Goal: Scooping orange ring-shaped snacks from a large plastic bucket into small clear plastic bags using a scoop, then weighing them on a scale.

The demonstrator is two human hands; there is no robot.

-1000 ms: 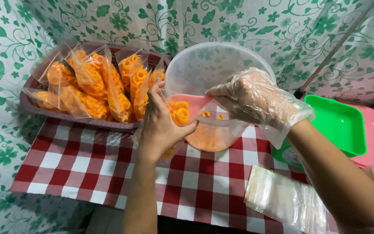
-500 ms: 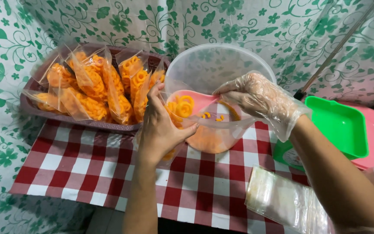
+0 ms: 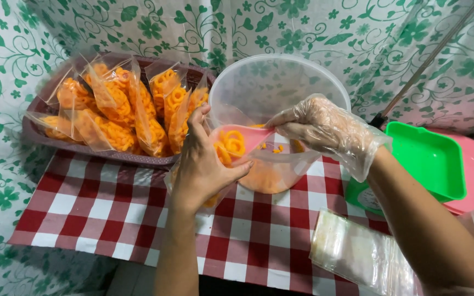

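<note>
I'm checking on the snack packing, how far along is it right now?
Done: several filled bags of orange ring snacks stand in the brown tray. In hand: the left hand holds a clear bag open while the gloved right hand tips a pink scoop of rings in. Left: a stack of empty bags waits, and rings remain in the clear tub.

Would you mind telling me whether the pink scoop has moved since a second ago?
Yes. The pink scoop has come out of the clear tub and left, toward the basket of filled bags.

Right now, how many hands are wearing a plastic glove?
1. The right hand wears a clear plastic glove and holds a pink scoop of orange ring snacks. The left hand is bare, holding a clear bag open. No other hands are in view.
</note>
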